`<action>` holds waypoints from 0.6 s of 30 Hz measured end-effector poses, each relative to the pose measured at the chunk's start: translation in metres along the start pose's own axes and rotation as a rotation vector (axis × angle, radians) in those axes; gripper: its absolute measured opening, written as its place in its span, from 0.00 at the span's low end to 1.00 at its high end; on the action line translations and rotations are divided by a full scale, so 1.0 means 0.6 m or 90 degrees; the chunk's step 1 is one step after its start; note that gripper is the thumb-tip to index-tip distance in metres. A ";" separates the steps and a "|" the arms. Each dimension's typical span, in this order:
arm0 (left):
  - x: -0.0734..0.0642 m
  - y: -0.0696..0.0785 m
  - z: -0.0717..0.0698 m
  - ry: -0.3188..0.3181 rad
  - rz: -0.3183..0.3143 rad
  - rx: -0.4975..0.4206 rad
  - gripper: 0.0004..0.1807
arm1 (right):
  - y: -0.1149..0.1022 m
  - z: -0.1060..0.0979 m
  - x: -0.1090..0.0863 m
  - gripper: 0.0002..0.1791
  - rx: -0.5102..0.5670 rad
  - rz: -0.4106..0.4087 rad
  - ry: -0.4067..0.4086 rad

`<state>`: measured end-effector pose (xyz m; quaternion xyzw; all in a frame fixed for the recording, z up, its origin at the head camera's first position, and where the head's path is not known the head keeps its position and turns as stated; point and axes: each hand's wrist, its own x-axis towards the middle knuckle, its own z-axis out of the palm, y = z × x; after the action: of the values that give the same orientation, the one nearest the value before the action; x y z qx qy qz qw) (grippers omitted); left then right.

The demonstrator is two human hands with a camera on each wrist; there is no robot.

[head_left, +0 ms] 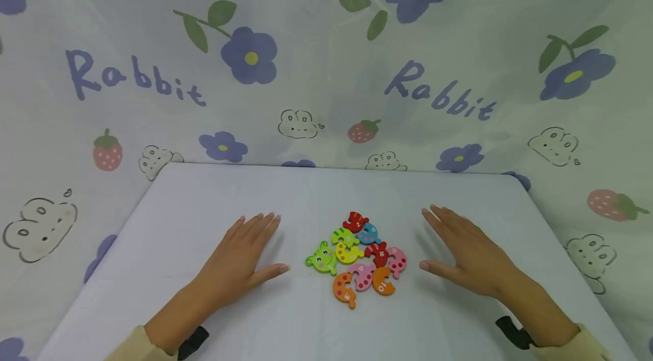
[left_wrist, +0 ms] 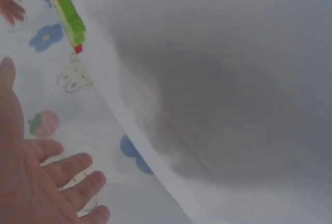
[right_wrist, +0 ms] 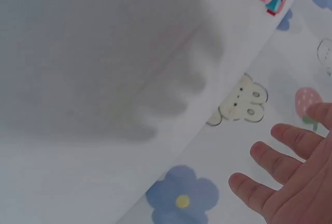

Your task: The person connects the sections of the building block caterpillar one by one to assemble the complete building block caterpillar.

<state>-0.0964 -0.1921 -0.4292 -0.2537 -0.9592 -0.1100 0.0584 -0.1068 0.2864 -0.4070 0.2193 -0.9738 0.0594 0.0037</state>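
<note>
A cluster of flat, colourful puzzle pieces with numbers and dots lies mid-table in the head view. At its left is a green animal-head piece (head_left: 323,258); beside it are a yellow piece (head_left: 349,253), a blue piece (head_left: 368,233) and a red piece (head_left: 355,222). Pink pieces and an orange piece (head_left: 344,289) lie nearer the front. My left hand (head_left: 237,264) hovers to the left of the cluster, fingers straight and thumb spread. On the other side, my right hand (head_left: 469,253) is held the same way. Neither hand touches a piece.
A white cloth covers the table (head_left: 245,321), whose far edge meets a curtain (head_left: 316,66) printed with flowers, rabbits and strawberries. Each wrist wears a black band (head_left: 514,332) below a beige sleeve (head_left: 573,344).
</note>
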 end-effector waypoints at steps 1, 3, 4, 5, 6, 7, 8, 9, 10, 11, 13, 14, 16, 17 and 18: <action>0.004 0.004 0.002 -0.001 0.008 -0.002 0.54 | -0.004 0.000 0.006 0.58 -0.001 -0.005 0.002; 0.012 0.013 0.004 -0.009 0.024 -0.005 0.53 | -0.014 -0.001 0.017 0.58 -0.002 -0.017 0.005; 0.016 0.017 0.006 -0.015 0.032 -0.005 0.53 | -0.019 -0.001 0.023 0.57 -0.002 -0.024 0.006; 0.020 0.022 0.007 -0.021 0.040 -0.006 0.52 | -0.023 -0.001 0.029 0.57 -0.001 -0.030 0.007; 0.023 0.026 0.009 -0.027 0.047 -0.008 0.52 | -0.028 -0.001 0.035 0.56 -0.002 -0.036 0.008; 0.027 0.030 0.011 -0.033 0.054 -0.009 0.51 | -0.032 -0.001 0.041 0.56 -0.003 -0.042 0.008; 0.031 0.034 0.013 -0.038 0.060 -0.012 0.51 | -0.036 -0.001 0.047 0.55 -0.002 -0.049 0.008; 0.035 0.038 0.016 -0.042 0.066 -0.013 0.50 | -0.040 -0.001 0.053 0.54 -0.003 -0.054 0.007; 0.038 0.042 0.019 -0.047 0.071 -0.017 0.49 | -0.044 0.000 0.060 0.54 -0.005 -0.060 0.007; 0.041 0.046 0.021 -0.051 0.076 -0.021 0.49 | -0.048 0.000 0.067 0.53 -0.008 -0.066 0.006; 0.047 0.053 0.026 -0.060 0.086 -0.027 0.47 | -0.057 0.001 0.081 0.52 -0.013 -0.079 0.003; 0.051 0.056 0.029 -0.065 0.091 -0.029 0.47 | -0.061 0.001 0.088 0.51 -0.015 -0.086 0.001; 0.056 0.063 0.034 -0.075 0.097 -0.030 0.45 | -0.069 0.001 0.102 0.48 -0.019 -0.095 -0.005; 0.059 0.066 0.036 -0.079 0.098 -0.027 0.44 | -0.073 0.002 0.109 0.47 -0.019 -0.097 -0.011; 0.061 0.068 0.038 -0.083 0.099 -0.026 0.44 | -0.077 0.002 0.116 0.46 -0.017 -0.096 -0.018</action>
<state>-0.1088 -0.1346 -0.4377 -0.3349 -0.9361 -0.1080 -0.0012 -0.1496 0.2152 -0.4004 0.2931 -0.9551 0.0433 -0.0025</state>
